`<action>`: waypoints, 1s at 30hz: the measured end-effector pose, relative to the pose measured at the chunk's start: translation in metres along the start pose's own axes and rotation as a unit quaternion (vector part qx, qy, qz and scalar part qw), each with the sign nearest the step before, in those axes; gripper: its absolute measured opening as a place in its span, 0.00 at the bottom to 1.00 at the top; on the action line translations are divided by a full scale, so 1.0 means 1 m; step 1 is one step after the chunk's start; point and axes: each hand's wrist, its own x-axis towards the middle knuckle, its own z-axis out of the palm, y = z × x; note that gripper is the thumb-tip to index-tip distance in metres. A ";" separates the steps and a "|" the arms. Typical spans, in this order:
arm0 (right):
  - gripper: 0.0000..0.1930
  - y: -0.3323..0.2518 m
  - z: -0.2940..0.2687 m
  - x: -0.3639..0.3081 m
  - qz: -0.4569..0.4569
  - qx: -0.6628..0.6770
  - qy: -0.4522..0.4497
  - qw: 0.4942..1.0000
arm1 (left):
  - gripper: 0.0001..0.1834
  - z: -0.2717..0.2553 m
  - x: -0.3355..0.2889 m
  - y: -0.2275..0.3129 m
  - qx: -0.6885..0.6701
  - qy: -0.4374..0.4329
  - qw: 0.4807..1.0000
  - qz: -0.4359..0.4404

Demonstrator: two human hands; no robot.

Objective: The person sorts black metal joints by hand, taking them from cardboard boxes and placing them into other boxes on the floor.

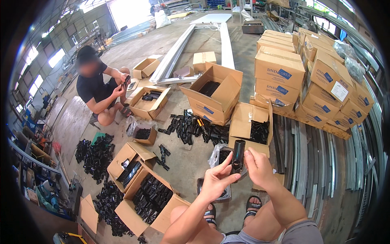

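Above my knees I hold a glossy black tube-shaped part (239, 150) upright between both hands. My left hand (219, 179) pinches its lower left side with thumb and fingers. From the other side, my right hand (260, 166) grips it with the thumb along its edge. Just beyond my hands stands an open carton (240, 127) with black parts in it. Below the held part, a clear plastic bag (215, 156) and a dark container are partly hidden by my hands.
A co-worker (95, 83) sits at the left, handling a small black part. Piles of black parts (95, 156) and open cartons (178, 201) cover the floor between us. Stacked closed cartons (278, 71) stand at the right, near long metal profiles (302, 150). A white frame (227, 49) lies behind.
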 end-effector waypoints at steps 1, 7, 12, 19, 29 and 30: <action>0.05 -0.002 -0.001 -0.001 0.043 0.032 -0.021 0.998 | 0.42 0.000 0.000 0.000 0.000 0.000 1.000 0.003; 0.06 -0.019 0.001 -0.001 -0.052 0.026 0.027 0.998 | 0.39 -0.008 0.001 -0.007 -0.008 -0.020 0.999 0.027; 0.12 0.001 0.005 0.000 -0.026 0.038 0.007 0.999 | 0.39 -0.007 0.001 -0.010 0.014 -0.014 0.999 0.025; 0.26 0.024 0.001 0.004 0.134 0.297 -0.039 0.945 | 0.39 -0.008 0.001 -0.010 0.175 0.002 0.978 0.113; 0.14 0.003 -0.002 0.001 0.194 0.178 -0.101 0.959 | 0.35 -0.035 0.009 0.010 0.584 -0.028 0.766 0.266; 0.14 0.006 0.002 0.000 0.192 0.185 -0.084 0.960 | 0.34 -0.037 0.011 0.010 0.581 -0.027 0.767 0.273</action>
